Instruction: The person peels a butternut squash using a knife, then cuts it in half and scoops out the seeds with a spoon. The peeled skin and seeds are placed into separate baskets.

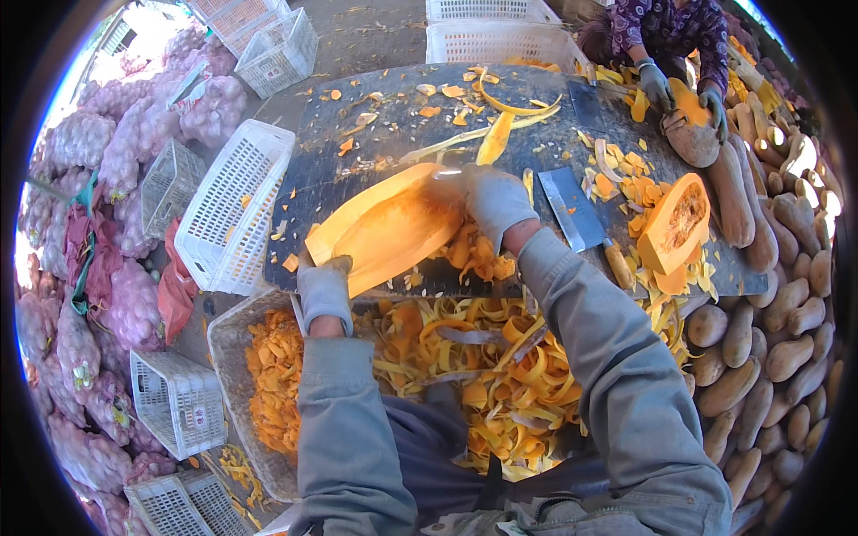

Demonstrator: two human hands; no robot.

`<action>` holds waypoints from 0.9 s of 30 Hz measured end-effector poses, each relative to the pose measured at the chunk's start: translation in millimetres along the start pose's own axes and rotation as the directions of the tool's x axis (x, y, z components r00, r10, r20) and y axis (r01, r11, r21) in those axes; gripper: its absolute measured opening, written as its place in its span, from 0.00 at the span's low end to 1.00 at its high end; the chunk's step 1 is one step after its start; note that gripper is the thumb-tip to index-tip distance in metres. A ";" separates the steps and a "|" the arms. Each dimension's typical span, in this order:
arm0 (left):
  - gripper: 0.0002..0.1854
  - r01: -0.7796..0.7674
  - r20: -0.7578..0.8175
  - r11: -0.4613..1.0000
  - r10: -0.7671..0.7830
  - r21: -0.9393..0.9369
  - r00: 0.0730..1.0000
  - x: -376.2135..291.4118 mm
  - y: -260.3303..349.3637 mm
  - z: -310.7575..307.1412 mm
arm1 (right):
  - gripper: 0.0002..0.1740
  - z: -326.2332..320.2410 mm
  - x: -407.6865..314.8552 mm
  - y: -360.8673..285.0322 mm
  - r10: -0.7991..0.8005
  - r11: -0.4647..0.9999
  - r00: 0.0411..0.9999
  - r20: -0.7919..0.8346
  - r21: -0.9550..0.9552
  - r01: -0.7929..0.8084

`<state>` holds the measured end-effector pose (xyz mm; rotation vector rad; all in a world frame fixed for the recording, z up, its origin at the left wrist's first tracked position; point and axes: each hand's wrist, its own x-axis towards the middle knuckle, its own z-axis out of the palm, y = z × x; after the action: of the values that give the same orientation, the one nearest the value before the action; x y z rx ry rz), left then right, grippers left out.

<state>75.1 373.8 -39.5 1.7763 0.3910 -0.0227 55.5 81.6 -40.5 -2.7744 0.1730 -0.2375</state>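
Note:
My gloved left hand (324,291) grips the lower left end of a long peeled, hollowed pumpkin half (389,224), tilted over the dark board (375,107). At its upper right end is my gloved right hand (493,201), closed around something blurred; a bit of shiny metal shows beside the fingers, but the tool's kind is unclear. Stringy orange pulp (479,254) lies under that hand. To the right rest a cleaver (573,209) with a wooden handle and another peeled pumpkin half (677,224) with its seed cavity showing.
Peelings (523,375) fill the space below the board, beside a tub (231,348) of orange pulp. White plastic crates (231,201) and net sacks (141,134) stand left. Unpeeled pumpkins (757,348) are heaped right. Another person's gloved hands (657,84) hold a pumpkin at top right.

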 end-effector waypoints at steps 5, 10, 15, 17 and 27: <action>0.37 -0.021 0.001 1.000 0.021 -0.013 1.000 -4.6 3.6 2.0 | 0.11 1.9 2.7 2.5 -0.015 0.998 1.000 0.023 -0.061 0.017; 0.35 -0.087 -0.056 0.984 0.097 0.156 0.994 -11.5 14.0 4.9 | 0.12 6.8 15.0 -5.0 0.049 0.998 0.995 0.092 -0.044 -0.045; 0.36 -0.062 -0.046 0.980 0.072 0.188 0.996 -28.1 31.7 5.8 | 0.14 9.7 19.0 -2.3 0.065 0.996 0.988 0.137 0.048 -0.072; 0.36 -0.078 -0.059 0.960 0.098 0.270 0.993 -24.3 27.5 10.9 | 0.15 16.8 27.7 20.9 0.024 0.996 0.994 0.108 0.084 -0.033; 0.35 -0.030 -0.063 0.970 0.046 0.242 0.997 -10.2 22.0 6.2 | 0.15 -8.9 12.3 4.5 0.024 0.999 0.994 0.111 0.038 -0.029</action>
<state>72.7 361.2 -18.1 2.0291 0.4173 0.0188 65.5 72.5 -32.1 -2.7356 0.1753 -0.0800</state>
